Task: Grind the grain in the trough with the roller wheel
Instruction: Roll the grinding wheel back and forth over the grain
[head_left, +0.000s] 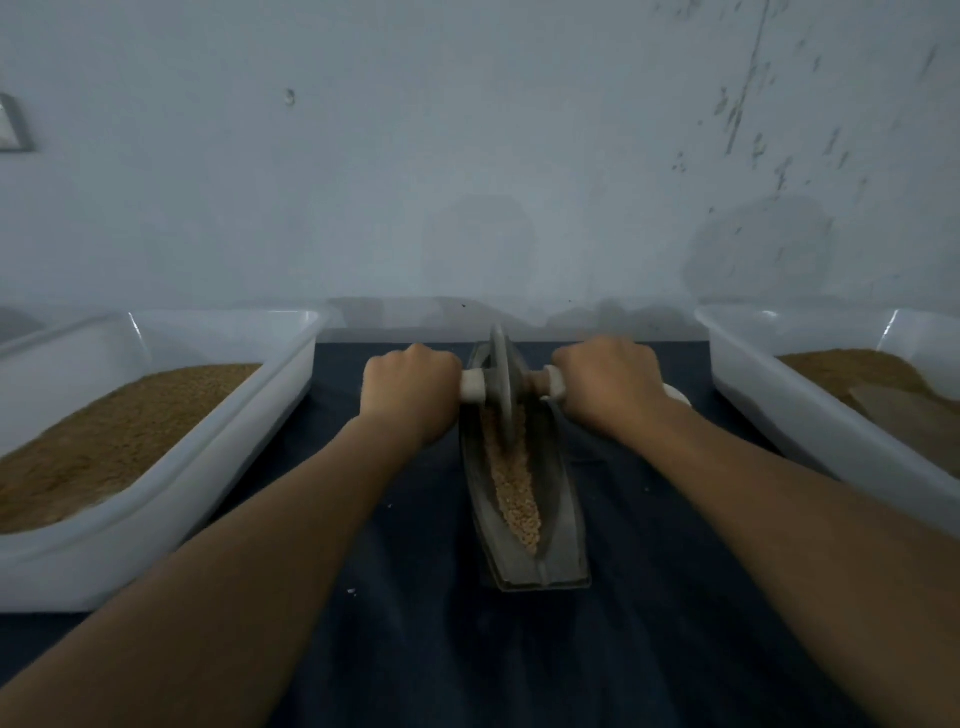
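- My left hand (410, 384) is curled tight round the white handle (472, 388) on the left side of the roller wheel (501, 374), knuckles up.
- My right hand (608, 384) is wrapped round the same handle on the wheel's right side. Only a short stub shows between my fist and the disc.
- The wheel stands upright on its edge between my fists, at 12 o'clock of the trough (563, 525). Its rim is down in the groove at the far end.
- The trough is a long, narrow, grey boat shape. It lies on the dark cloth (415, 649) in the middle of the view and runs from 12 o'clock to 6 o'clock, with its blunt near end toward me.
- The grain (517, 488) fills the groove as a pale tan strip from the wheel down to the near end. Whether it is cracked yet is too blurred to tell.
- At 9 o'clock sits a white tray (218, 457) holding a bed of brown grain.
- At 3 o'clock sits a second white tray (810, 436) with brown matter in it.
- Both forearms are bare and stretched forward, one on each side of the trough.
- A pale, scuffed wall (467, 156) rises behind everything at 12 o'clock.
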